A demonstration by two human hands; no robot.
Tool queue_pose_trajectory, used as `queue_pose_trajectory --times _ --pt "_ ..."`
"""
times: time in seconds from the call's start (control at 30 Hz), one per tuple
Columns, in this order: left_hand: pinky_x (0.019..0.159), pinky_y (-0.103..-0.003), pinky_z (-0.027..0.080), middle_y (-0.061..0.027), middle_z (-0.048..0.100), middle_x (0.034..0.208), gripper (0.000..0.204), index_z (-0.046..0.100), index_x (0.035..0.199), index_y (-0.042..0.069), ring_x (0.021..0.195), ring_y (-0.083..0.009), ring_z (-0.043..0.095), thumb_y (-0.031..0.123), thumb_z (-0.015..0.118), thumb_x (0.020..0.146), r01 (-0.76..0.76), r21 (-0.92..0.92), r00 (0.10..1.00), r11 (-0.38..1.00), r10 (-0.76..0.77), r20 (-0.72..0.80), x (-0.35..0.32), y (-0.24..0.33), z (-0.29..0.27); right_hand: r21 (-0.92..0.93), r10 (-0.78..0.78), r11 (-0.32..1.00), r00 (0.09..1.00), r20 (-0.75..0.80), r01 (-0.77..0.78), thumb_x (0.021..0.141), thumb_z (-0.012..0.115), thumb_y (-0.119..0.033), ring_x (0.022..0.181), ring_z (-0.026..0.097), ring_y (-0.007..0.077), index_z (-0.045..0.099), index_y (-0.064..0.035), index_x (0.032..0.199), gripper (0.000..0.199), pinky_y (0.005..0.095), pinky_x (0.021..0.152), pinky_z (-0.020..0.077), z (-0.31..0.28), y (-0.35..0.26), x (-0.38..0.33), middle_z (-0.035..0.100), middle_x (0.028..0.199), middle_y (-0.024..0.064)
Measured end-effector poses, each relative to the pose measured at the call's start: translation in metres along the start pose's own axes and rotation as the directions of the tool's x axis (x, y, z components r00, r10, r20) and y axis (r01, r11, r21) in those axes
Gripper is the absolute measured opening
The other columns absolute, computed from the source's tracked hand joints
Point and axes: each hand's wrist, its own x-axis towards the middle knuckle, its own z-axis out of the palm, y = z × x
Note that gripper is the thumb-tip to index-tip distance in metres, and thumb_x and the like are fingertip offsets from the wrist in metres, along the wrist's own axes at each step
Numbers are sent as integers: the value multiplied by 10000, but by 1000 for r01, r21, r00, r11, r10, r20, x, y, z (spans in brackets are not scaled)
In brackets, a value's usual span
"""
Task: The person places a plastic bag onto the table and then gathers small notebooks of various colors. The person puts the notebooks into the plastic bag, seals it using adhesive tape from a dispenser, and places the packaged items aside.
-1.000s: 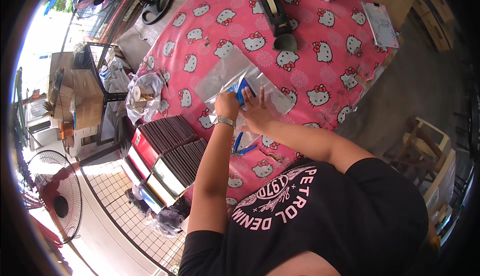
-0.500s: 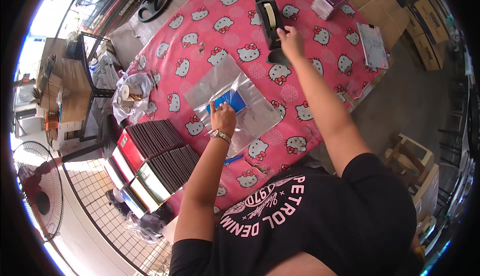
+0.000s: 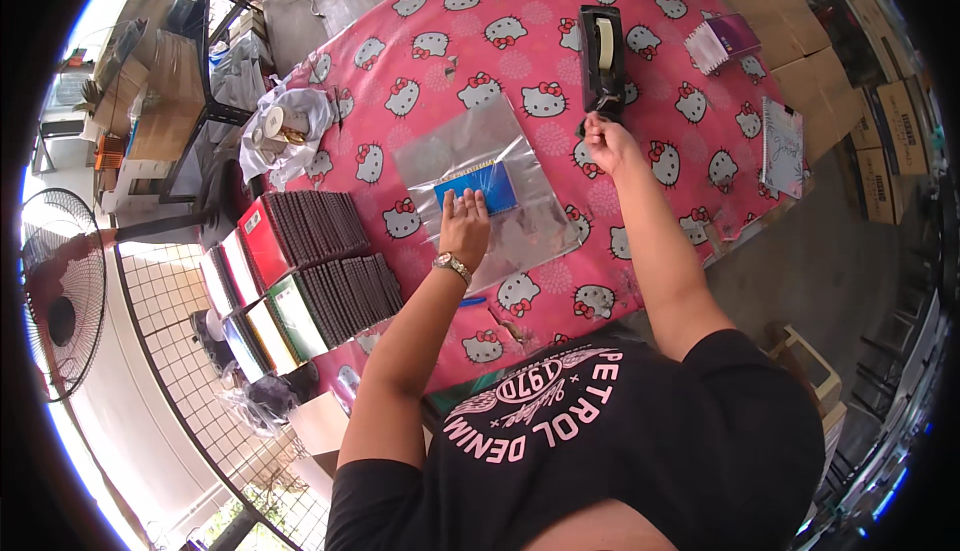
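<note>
Left hand of mine [image 3: 465, 226] lies with its palm down and its fingers stretched out, pressing on the lower part of a blue spiral notebook [image 3: 497, 187]; it does not grip anything. This notebook is near the middle of the counter [image 3: 555, 51], inside the outline of a clear plastic sheet or bag [image 3: 535, 241]. Because the plastic shines, I cannot tell if the notebook is in it or on top of it. On my left wrist I wear a metallic watch [image 3: 453, 266].

My right hand [image 3: 608, 141] is farther forward, at the near end of a black tape dispenser [image 3: 603, 88], which carries a pale roll of tape [image 3: 604, 41]. Its fingers are bent and gathered together, but I cannot tell whether they are pinching some tape.

Just beyond the lower edge of the plastic lies a narrow blue object [image 3: 473, 301], too small to recognise. At my left are piled many notebooks with dark bindings [image 3: 350, 286], and behind them is a whitish bag [image 3: 318, 111] with rolls [image 3: 287, 119]. To the right of the dispenser I see a purple-covered notebook [image 3: 738, 34] and, nearer to the counter's right edge, a spiral pad with a light cover [image 3: 783, 146]
</note>
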Motion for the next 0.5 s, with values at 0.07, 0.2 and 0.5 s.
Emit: queue_pose_trajectory --times 0.07,0.2,0.5 --pt "1137 -492 222 -227 543 1333 467 475 1329 -48 1204 -272 569 110 429 893 23 -40 1000 999 -24 -20 -3 -5 7 102 176 979 984 39 -179 949 541 -72 504 433 106 522 -58 861 91 229 469 352 31 7 3 542 724 29" --pt "1122 -480 254 -217 552 1326 466 499 1319 -22 1199 -262 574 116 450 876 22 -120 998 993 -29 -62 -11 5 14 2 -97 995 992 -80 98 958 542 -124 519 476 113 498 -59 896 100 250 471 385 91 41 -5 546 728 31" --pt "1101 -457 277 -193 553 1336 447 521 1316 4 1190 -239 578 127 456 891 75 -130 991 989 -88 -98 -8 2 17 -593 -584 722 773 -247 356 934 629 -182 482 491 87 525 -51 858 184 230 411 384 60 32 -81 579 716 29"
